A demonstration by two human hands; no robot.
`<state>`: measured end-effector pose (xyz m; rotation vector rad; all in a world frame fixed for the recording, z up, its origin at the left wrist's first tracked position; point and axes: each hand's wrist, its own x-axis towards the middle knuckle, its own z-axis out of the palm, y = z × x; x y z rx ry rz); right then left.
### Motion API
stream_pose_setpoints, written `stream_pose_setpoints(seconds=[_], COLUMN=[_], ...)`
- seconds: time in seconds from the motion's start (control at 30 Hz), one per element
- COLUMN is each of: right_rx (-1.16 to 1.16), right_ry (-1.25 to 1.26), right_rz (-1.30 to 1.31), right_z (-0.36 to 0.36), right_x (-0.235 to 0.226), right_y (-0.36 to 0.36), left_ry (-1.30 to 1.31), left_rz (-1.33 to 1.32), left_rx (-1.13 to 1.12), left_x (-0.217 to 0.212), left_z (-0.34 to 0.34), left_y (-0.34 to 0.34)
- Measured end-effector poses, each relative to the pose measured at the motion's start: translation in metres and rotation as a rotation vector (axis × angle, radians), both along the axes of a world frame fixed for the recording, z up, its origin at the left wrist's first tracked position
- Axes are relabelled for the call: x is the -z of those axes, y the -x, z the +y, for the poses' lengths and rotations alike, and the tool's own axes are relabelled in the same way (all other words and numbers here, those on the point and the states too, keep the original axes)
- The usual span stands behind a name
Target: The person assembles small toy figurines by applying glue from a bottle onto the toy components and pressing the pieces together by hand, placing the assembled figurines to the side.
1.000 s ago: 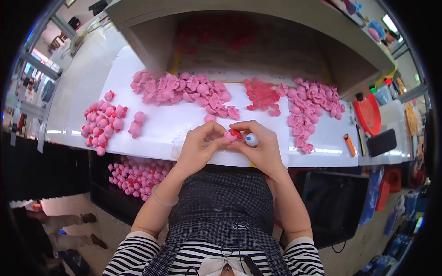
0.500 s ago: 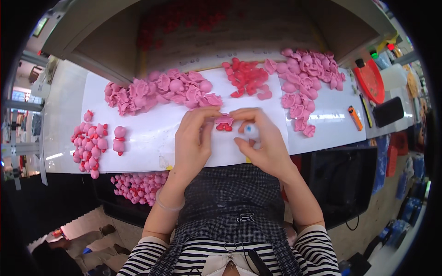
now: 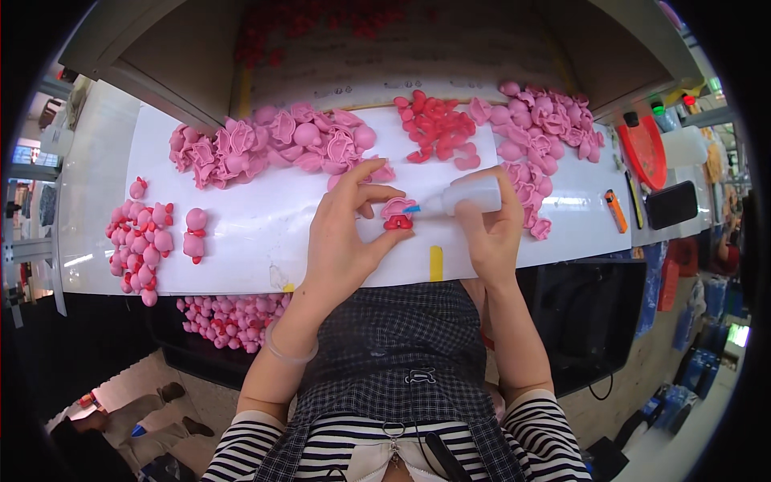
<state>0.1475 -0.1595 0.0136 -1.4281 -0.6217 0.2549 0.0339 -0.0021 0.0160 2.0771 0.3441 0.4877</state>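
My left hand [image 3: 349, 221] pinches a small figure part [image 3: 397, 210] between thumb and fingers, its pink shell on top and two red pieces at its lower edge. In my right hand [image 3: 498, 229] lies a white squeeze bottle [image 3: 478, 194] tilted on its side. Its blue nozzle tip points left and meets the pink shell, or nearly so; touching or just apart I cannot tell. Beyond my hands lie a heap of pink shells [image 3: 233, 149] and a heap of red curved pieces [image 3: 438, 124].
Another pink heap [image 3: 554, 120] is at the back right. Joined pink-and-red figures [image 3: 143, 245] cluster at left, with more in a black tray [image 3: 233, 321] below the table edge. An orange cutter [image 3: 616, 210], a black phone [image 3: 673, 205] and a red dish [image 3: 642, 153] lie right.
The bottle has swung from upright in my right hand to lying sideways, its nozzle now at the part. My right hand has shifted up and right; the left alone holds the part.
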Motion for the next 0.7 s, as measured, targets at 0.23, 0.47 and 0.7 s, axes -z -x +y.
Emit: stream_pose_setpoints(seconds=[0.23,0.47,0.7], right_rx=[-0.047,-0.022,-0.043], right_ry=[0.169,0.188,0.245], right_rz=[0.012,-0.031,-0.061], right_z=[0.005,0.005,0.007], right_x=[-0.013,-0.015,-0.013], right_y=[0.006,0.006,0.006], left_ry=[-0.002,0.005,0.01], left_rz=[0.017,0.005,0.004], left_rx=[-0.01,-0.01,-0.007], left_x=[0.001,0.002,0.003], left_z=[0.001,0.001,0.002], left_y=[-0.001,-0.002,-0.001])
